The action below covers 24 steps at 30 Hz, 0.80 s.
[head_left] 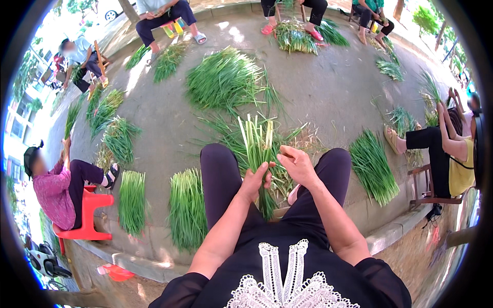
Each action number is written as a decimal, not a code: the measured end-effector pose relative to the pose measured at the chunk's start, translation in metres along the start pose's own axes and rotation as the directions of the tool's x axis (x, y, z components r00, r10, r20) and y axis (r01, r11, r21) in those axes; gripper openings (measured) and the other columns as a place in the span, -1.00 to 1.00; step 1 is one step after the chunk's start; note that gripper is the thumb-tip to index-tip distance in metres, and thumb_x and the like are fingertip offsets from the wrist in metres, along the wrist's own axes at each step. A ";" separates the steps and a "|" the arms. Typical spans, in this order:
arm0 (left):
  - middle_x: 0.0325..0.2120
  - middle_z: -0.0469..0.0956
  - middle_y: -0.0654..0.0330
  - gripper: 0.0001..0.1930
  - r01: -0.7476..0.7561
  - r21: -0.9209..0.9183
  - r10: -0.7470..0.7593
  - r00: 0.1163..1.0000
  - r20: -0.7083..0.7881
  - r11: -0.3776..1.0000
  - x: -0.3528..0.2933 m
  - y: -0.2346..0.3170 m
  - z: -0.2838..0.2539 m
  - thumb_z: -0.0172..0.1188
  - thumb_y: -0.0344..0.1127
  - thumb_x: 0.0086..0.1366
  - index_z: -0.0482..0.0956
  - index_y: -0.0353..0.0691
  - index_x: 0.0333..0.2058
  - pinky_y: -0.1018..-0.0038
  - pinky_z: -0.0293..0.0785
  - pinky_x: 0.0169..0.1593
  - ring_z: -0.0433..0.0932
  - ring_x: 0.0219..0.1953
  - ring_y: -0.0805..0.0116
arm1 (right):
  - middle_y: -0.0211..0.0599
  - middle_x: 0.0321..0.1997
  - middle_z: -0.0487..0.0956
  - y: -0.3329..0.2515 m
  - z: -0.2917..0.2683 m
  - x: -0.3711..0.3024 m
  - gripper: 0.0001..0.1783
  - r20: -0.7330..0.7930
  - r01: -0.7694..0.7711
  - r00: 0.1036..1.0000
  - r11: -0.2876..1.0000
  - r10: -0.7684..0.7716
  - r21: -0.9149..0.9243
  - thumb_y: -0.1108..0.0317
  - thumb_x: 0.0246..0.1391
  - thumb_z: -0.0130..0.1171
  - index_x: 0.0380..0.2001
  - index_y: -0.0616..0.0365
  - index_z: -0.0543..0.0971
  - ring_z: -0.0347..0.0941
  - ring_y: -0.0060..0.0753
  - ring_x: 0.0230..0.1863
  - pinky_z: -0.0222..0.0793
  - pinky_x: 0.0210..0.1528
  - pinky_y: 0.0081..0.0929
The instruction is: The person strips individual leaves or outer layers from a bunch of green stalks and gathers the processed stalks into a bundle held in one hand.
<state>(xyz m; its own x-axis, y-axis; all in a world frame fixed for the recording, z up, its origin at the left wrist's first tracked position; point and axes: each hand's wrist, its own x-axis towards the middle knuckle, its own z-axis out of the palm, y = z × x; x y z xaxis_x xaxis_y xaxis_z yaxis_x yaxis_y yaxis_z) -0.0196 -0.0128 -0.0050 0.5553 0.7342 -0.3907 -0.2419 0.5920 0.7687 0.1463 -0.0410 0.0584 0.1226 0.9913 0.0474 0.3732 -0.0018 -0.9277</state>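
Observation:
My left hand [252,184] is closed around a bunch of garlic chives [257,138] held between my knees. The pale stem ends point up and away from me, and the green leaves hang down below my fist. Close to the right of the bunch, my right hand [298,163] has its fingers curled in a pinch; whatever is in them, if anything, is too small to make out. Loose chives [226,133] and yellowish trimmings [306,141] lie on the ground just beyond my hands.
A large chive pile [223,79] lies ahead. Neat bundles [187,208] rest by my left knee, another bundle [374,167] by my right. Several people sit around, including one on a red plastic stool [90,213] at left and one on a wooden chair [435,197] at right.

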 end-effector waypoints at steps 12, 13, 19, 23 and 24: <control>-0.69 0.38 0.31 -0.74 -0.073 0.263 0.079 0.997 -0.015 0.962 -0.002 0.003 0.009 0.04 -0.22 0.26 0.50 -0.33 -0.25 0.62 0.22 -0.60 0.30 -0.69 0.55 | -0.15 -0.66 0.49 -0.021 0.003 0.001 -0.68 -0.072 0.018 0.996 0.873 -0.061 -0.487 0.14 -0.01 0.10 -0.57 0.20 0.55 0.46 -0.12 -0.56 0.30 -0.53 -0.34; -0.69 0.38 0.32 -0.74 -0.067 0.282 0.075 0.997 -0.019 0.957 -0.002 0.002 0.008 0.05 -0.22 0.26 0.50 -0.33 -0.26 0.62 0.22 -0.61 0.30 -0.69 0.56 | -0.14 -0.66 0.49 -0.020 0.003 0.000 -0.67 -0.064 0.024 0.996 0.874 -0.063 -0.485 0.15 -0.01 0.10 -0.60 0.21 0.54 0.45 -0.09 -0.56 0.30 -0.53 -0.32; -0.69 0.38 0.33 -0.70 -0.071 0.286 0.075 0.997 -0.002 0.956 0.000 0.000 0.008 0.04 -0.19 0.27 0.50 -0.34 -0.21 0.63 0.22 -0.61 0.29 -0.70 0.59 | -0.28 -0.77 0.41 -0.002 0.002 0.000 -0.72 -0.151 -0.041 0.988 0.995 0.027 -0.095 0.26 0.01 0.07 -0.64 0.23 0.50 0.30 -0.40 -0.72 0.22 -0.59 -0.43; -0.70 0.37 0.35 -0.66 -0.033 0.300 0.044 0.999 -0.030 0.953 0.000 -0.001 0.008 0.03 -0.17 0.27 0.48 -0.34 -0.15 0.64 0.22 -0.61 0.28 -0.70 0.61 | -0.57 -0.74 0.35 0.001 -0.018 0.008 -0.66 -0.323 -0.100 0.928 0.959 0.186 0.264 0.29 0.09 0.03 -0.70 0.24 0.43 0.21 -0.69 -0.70 0.11 -0.65 -0.63; -0.70 0.37 0.34 -0.67 -0.031 0.294 0.039 0.999 -0.023 0.955 0.000 0.000 0.008 0.02 -0.18 0.28 0.47 -0.34 -0.15 0.64 0.22 -0.61 0.28 -0.70 0.60 | -0.55 -0.73 0.35 -0.001 -0.029 0.013 -0.67 -0.364 -0.103 0.896 0.916 0.255 0.387 0.29 0.09 0.04 -0.70 0.21 0.41 0.20 -0.72 -0.71 0.12 -0.65 -0.68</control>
<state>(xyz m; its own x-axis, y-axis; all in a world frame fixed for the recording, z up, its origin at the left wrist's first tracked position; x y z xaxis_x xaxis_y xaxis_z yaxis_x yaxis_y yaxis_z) -0.0131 -0.0153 -0.0014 0.5267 0.7644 -0.3719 -0.0139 0.4451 0.8954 0.1739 -0.0323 0.0706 0.5401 0.8395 -0.0589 -0.0264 -0.0530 -0.9982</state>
